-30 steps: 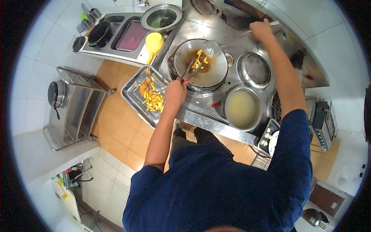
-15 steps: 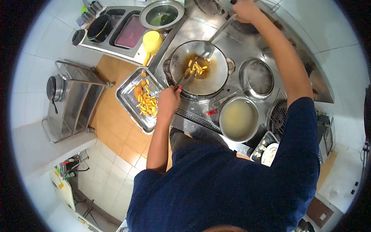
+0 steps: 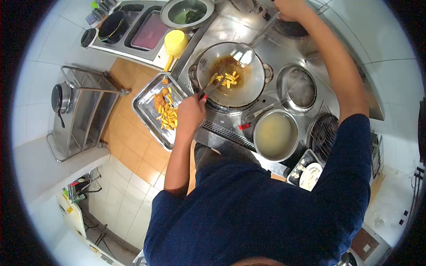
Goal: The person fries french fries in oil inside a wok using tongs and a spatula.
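A wok (image 3: 255, 91) with two side handles sits on the stove, brown oil in its bottom. Yellow fries (image 3: 230, 80) are bunched in the oil. My left hand (image 3: 191, 113) is closed round tongs (image 3: 208, 88) with red on the grip, whose tips reach the fries. At the top, my right hand (image 3: 290, 9) grips the long handle of a metal ladle (image 3: 243, 53); its bowl hangs over the wok's far side. Beside my left forearm, a steel tray (image 3: 143, 103) holds fries and browned fried pieces (image 3: 160, 99).
Right of the wok are a steaming pot (image 3: 301, 88) with a strainer across it and a pot of cloudy yellowish liquid (image 3: 276, 135). A yellow dipper (image 3: 175, 43) stands near the sink (image 3: 149, 31). A metal cart (image 3: 88, 115) is at left.
The ladle's bowl has moved right and up, away from the fries. My right hand has shifted slightly right. My left hand has moved slightly left, with the tongs still at the fries.
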Action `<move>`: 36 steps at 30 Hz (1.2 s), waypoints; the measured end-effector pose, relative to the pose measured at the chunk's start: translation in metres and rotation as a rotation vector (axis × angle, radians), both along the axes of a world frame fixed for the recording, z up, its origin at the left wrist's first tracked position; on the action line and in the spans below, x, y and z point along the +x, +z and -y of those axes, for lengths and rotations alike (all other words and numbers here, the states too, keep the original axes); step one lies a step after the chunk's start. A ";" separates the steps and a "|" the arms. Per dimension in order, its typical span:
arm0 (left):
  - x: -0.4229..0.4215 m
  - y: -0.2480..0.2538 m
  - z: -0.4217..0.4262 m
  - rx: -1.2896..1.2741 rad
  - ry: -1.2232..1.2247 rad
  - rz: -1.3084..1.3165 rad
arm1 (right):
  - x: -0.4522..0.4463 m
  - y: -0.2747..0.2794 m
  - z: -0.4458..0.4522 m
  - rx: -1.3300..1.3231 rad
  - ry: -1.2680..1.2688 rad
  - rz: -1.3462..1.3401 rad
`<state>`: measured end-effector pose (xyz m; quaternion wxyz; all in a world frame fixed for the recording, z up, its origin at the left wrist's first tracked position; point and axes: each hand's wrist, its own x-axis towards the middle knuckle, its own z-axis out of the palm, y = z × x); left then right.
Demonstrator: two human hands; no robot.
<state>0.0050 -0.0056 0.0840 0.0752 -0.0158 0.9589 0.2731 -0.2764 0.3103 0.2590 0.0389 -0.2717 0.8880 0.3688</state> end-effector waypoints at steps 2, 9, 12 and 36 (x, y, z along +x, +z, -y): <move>-0.004 0.001 0.004 -0.025 -0.003 0.010 | 0.002 0.001 -0.009 0.043 -0.044 0.001; -0.013 0.004 0.012 -0.050 0.016 0.006 | 0.016 -0.037 -0.048 -0.012 -0.253 0.136; -0.013 -0.003 0.015 -0.031 0.038 0.006 | 0.027 -0.067 -0.085 -0.171 -0.212 0.178; 0.000 -0.020 0.018 0.081 0.056 -0.129 | 0.288 -0.221 -0.132 -1.031 -0.712 0.432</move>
